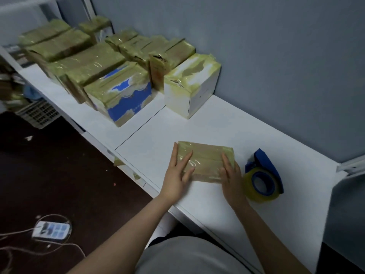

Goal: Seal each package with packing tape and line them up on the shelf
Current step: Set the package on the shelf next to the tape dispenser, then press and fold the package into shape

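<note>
A white shelf point(199, 125) runs along a grey-blue wall point(276, 56), and a flat brown taped package point(207, 158) lies on it between the two hands. The left hand point(175, 178) presses flat on its left end and the right hand point(232, 179) on its right end, fingers straight and apart. A tape dispenser point(262, 179) sits just right of the right hand, and taped boxes point(122, 91) stand in rows well beyond the left hand.

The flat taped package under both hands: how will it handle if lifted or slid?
The package lies low and flat, so it should slide rather than tip or roll. Its glossy tape wrap probably makes it slippery on the smooth shelf and under the left hand and right hand. Its edges look straight, so likely fairly stiff.
</note>
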